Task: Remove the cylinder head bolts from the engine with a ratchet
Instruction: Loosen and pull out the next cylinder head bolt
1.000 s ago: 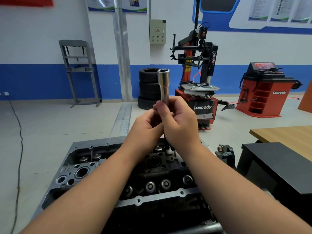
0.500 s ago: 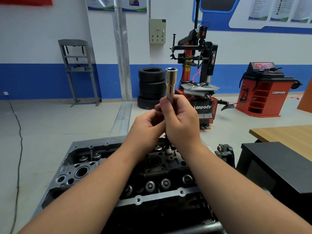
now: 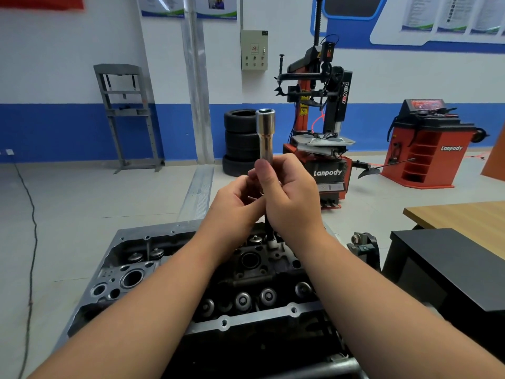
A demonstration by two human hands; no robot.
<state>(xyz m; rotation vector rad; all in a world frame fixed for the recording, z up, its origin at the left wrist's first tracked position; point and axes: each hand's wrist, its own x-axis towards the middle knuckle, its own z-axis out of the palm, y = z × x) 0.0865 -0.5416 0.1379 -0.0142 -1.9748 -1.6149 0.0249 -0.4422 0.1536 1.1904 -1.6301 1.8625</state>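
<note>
Head view: right hand [image 3: 289,198] fingers grasp socket [image 3: 265,135] base; left hand [image 3: 235,206] fingers pinch below.

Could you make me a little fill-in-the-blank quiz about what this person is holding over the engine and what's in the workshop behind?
1. The long shiny chrome socket points ____ from the hands.
2. The right hand and left hand hold it above the grey metal ____.
3. Behind the socket, black tyres stand ____ in a pile.
4. The orange machines carry the word ____.

Missing words: upward; engine; stacked; Lanpody
</note>
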